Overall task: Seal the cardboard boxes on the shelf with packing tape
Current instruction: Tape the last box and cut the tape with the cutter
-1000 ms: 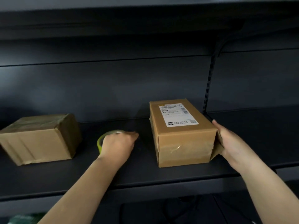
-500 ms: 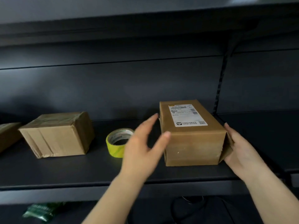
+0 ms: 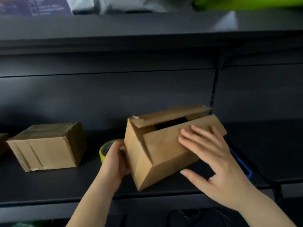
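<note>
A brown cardboard box (image 3: 157, 154) sits tilted on the dark shelf (image 3: 65, 182), turned so its unsealed flaps face up and toward me, with a dark gap between them. My left hand (image 3: 114, 159) grips the box's left end. My right hand (image 3: 211, 154) lies flat with straight fingers on the near flap, pressing it. A yellow roll of packing tape (image 3: 105, 150) stands just left of the box, partly hidden behind my left hand.
A second cardboard box (image 3: 47, 148) with tape on it sits at the left of the shelf, and the corner of another (image 3: 2, 141) shows at the left edge. A blue object (image 3: 241, 163) lies right of my right hand. An upper shelf (image 3: 147, 33) overhangs.
The box has been turned over: its labelled face is gone from view and the open flaps now face up. My left hand moved from the tape roll to the box's left end; my right hand moved onto the flap.
</note>
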The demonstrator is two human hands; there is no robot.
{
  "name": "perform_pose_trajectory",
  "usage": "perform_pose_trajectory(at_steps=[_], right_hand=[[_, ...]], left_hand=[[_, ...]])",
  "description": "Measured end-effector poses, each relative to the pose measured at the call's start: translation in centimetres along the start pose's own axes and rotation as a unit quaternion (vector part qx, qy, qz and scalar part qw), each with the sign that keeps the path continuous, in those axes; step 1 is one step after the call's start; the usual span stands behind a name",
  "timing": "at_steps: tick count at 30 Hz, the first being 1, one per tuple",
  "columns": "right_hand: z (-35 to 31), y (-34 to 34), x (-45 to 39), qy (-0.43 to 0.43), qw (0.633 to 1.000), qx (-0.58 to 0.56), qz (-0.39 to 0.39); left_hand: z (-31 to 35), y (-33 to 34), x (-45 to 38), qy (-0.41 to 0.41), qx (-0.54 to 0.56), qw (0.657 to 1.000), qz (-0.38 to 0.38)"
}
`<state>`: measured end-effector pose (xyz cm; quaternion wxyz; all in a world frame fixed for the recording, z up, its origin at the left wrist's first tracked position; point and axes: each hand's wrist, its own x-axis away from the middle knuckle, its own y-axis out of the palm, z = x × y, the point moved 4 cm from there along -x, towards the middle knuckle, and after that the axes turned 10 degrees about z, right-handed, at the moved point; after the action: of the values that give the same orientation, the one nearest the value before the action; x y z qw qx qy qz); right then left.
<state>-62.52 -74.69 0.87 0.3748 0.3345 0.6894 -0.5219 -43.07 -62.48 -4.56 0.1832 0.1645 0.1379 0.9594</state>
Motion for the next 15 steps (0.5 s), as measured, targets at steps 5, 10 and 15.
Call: perform_pose_trajectory(at_steps=[5,10,15], right_hand=[[0.4,-0.8,-3.1,-0.012,0.997,0.019,-0.072],[1.7,0.9,-5.2,0.015,0.951,0.133,-0.28],[0.9,2.0,-5.7,0.031,0.952,0.19,-0.237]], left_hand=[[0.0,-0.6,0.3,-0.01,-0.112,0.993,0.019],[3.5,0.4,3.0,0.295,-0.286,0.911,0.042],[7.0,3.1,7.7,0.529,-0.35,0.773,-0.011]])
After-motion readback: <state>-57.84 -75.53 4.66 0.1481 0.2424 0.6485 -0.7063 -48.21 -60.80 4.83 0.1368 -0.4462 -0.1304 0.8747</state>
